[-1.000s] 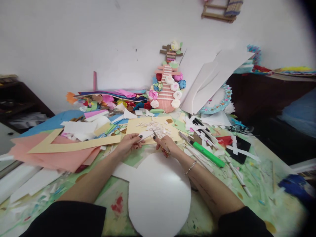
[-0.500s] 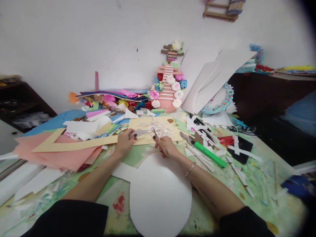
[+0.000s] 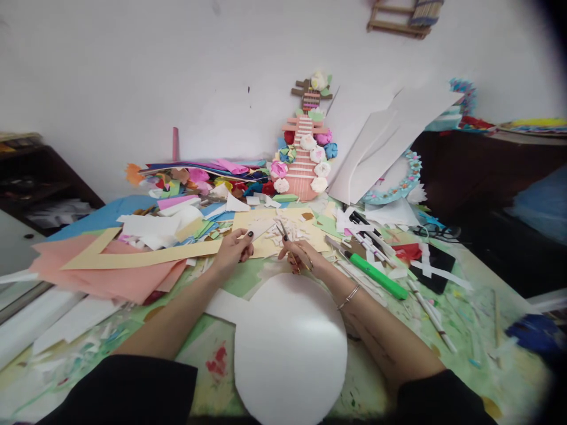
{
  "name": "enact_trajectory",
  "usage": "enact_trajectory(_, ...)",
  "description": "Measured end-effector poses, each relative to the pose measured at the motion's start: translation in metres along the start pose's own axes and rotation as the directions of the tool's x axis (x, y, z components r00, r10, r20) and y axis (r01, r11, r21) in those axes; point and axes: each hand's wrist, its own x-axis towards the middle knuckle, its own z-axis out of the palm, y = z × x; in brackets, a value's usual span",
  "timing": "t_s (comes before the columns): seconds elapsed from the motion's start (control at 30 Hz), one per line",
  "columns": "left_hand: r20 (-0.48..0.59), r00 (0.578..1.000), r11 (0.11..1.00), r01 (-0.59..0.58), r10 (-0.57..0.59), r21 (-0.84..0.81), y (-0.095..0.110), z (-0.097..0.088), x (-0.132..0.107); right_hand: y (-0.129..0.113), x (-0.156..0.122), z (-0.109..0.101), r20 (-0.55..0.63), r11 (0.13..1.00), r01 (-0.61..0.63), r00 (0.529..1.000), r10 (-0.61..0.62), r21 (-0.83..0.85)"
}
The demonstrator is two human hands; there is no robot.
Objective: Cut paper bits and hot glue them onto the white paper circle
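Note:
My right hand (image 3: 301, 255) is closed around the handles of a small pair of scissors (image 3: 282, 227), whose blades point up and away, slightly parted. In my left hand (image 3: 234, 248) a white paper strip (image 3: 262, 232) is pinched, its free end reaching toward the scissor blades. Beyond both hands, small white paper snippets (image 3: 292, 229) lie heaped on a pale yellow sheet (image 3: 241, 222). Close to me, below the hands, rests a large rounded white board (image 3: 290, 348) with a white paper piece (image 3: 227, 307) at its upper left.
A green utility knife (image 3: 376, 276) lies right of my right hand. Pink sheets (image 3: 133, 276) and a yellow paper strip (image 3: 150, 256) are at left. A flower-decorated pink paper instrument (image 3: 301, 171) leans on the wall. Glasses (image 3: 436, 231) and a black flat object (image 3: 436, 268) sit at right.
The scissor blades have parted and now show more clearly. My left hand has turned a little, and the strip in it now slants up toward the blades. The whole view has shifted slightly.

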Motion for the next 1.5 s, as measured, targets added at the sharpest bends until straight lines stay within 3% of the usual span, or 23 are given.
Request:
enact_trajectory(0.2,0.108,0.994,0.999,-0.037,0.033,0.04,0.002,0.014,-0.009,0.0,0.0,0.007,-0.115,0.962,0.009,0.992,-0.042,-0.274)
enact_trajectory(0.33,0.143,0.989,1.0,-0.029,0.028,0.007,0.005,0.018,-0.011,0.002,0.0,0.008,-0.12,0.945,0.042,0.989,-0.085,-0.323)
enact_trajectory(0.5,0.183,0.982,0.983,0.083,-0.053,-0.162,0.001,0.017,-0.009,0.005,0.0,0.01,-0.003,0.996,0.08,0.997,-0.081,-0.046)
enact_trajectory(0.6,0.22,0.968,0.947,0.182,-0.124,-0.266,-0.002,0.016,-0.008,0.005,0.002,0.012,0.087,0.977,-0.077,0.994,0.061,0.201)
enact_trajectory(0.7,0.258,0.949,0.923,0.253,-0.179,-0.289,-0.004,0.017,-0.009,0.003,0.005,0.013,0.23,0.883,-0.275,0.953,0.198,0.381)
enact_trajectory(0.87,0.277,0.939,0.917,0.282,-0.203,-0.283,-0.006,0.019,-0.01,-0.002,0.004,0.013,0.336,0.778,-0.321,0.93,0.149,0.541)
enact_trajectory(0.97,0.255,0.95,0.932,0.249,-0.181,-0.264,-0.007,0.019,-0.006,-0.002,0.001,0.016,0.35,0.77,-0.3,0.931,0.107,0.563)
enact_trajectory(1.03,0.223,0.961,0.945,0.216,-0.162,-0.245,-0.005,0.016,-0.003,-0.001,0.0,0.02,0.297,0.828,-0.252,0.949,0.109,0.501)
enact_trajectory(1.1,0.162,0.979,0.973,0.152,-0.124,-0.176,-0.001,0.012,-0.002,0.001,-0.001,0.027,0.161,0.919,-0.128,0.984,0.071,0.373)
enact_trajectory(1.2,0.01,0.996,0.982,-0.092,0.092,0.165,0.008,0.003,-0.003,0.003,-0.002,0.032,-0.05,0.993,0.037,0.998,-0.032,0.108)
enact_trajectory(1.27,-0.062,0.951,0.876,-0.253,0.304,0.412,0.015,-0.003,-0.006,0.003,-0.001,0.028,-0.129,0.999,0.033,0.991,-0.033,0.001)
enact_trajectory(1.33,-0.092,0.918,0.822,-0.298,0.387,0.485,0.02,-0.008,-0.007,0.002,0.001,0.019,-0.18,0.997,0.005,0.983,-0.018,-0.076)
enact_trajectory(1.4,-0.096,0.945,0.885,-0.253,0.313,0.391,0.022,-0.01,-0.007,0.0,0.002,0.009,-0.199,0.981,-0.017,0.98,-0.022,-0.192)
enact_trajectory(1.5,-0.007,0.996,0.992,-0.09,0.091,0.085,0.021,-0.005,-0.005,0.0,0.004,-0.001,-0.222,0.921,-0.044,0.974,-0.047,-0.386)
